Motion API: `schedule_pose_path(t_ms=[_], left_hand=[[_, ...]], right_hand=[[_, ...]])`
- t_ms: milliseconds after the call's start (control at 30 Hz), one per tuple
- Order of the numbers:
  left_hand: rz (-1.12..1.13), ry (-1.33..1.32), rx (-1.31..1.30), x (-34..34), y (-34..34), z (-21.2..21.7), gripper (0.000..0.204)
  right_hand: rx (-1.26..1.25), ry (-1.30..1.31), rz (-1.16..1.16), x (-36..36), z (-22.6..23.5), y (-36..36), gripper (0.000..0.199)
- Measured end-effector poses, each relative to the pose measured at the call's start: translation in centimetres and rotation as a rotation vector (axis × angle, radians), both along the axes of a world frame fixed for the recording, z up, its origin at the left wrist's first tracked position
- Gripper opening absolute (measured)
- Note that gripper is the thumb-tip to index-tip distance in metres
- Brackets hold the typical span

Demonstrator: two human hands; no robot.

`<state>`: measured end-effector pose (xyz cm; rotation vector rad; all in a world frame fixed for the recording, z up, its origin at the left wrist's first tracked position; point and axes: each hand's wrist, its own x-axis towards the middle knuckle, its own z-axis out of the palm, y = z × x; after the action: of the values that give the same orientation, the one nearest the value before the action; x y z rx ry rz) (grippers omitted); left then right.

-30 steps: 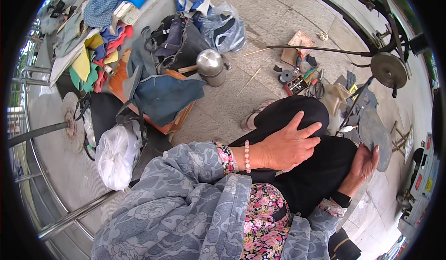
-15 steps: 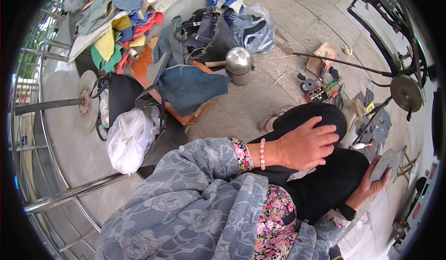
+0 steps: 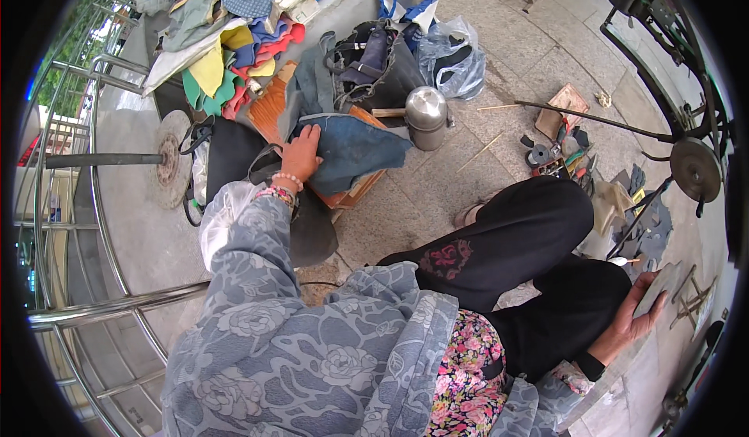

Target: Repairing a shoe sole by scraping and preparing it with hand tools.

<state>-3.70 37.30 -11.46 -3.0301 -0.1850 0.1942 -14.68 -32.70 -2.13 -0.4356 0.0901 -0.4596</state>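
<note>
A grey flat piece [image 3: 661, 287] is at the person's right side, beyond the black-trousered knee [image 3: 601, 281]; the right hand [image 3: 629, 320] holds it between thumb and fingers. The left hand [image 3: 302, 156] reaches forward, palm down, on the edge of a dark blue sheet [image 3: 351, 150]; whether its fingers grip cannot be told. The sheet lies over an orange board [image 3: 273, 97]. A metal canister [image 3: 427, 117] stands just beside the sheet. Hand tools [image 3: 573, 156] lie on the paved floor [image 3: 515, 70].
</note>
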Motion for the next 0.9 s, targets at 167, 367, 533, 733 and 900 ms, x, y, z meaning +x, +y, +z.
schedule_pose_path(t_ms=[167,367,533,733,900], left_hand=[[-0.119,0.018,0.156,1.9,-1.3,1.0,0.097],[0.047,0.046,-0.041,2.6,-0.6,-0.4,0.087],[-0.153,0.271,-0.110,-1.6,-2.3,0.9,0.044],[-0.553,0.525,0.092,-4.2,-5.6,7.9,0.036],[-0.276,0.046,0.098,-5.0,-6.8,14.2,0.034]], right_hand=[[-0.012,-0.057,0.168,0.3,-0.3,0.2,0.029],[-0.043,-0.101,0.263,0.9,-0.2,1.0,0.031],[0.029,-0.042,0.304,1.4,-0.9,0.9,0.030],[0.022,-0.042,0.302,2.3,-0.8,2.2,0.033],[0.021,0.011,0.227,2.6,-1.9,1.8,0.033]])
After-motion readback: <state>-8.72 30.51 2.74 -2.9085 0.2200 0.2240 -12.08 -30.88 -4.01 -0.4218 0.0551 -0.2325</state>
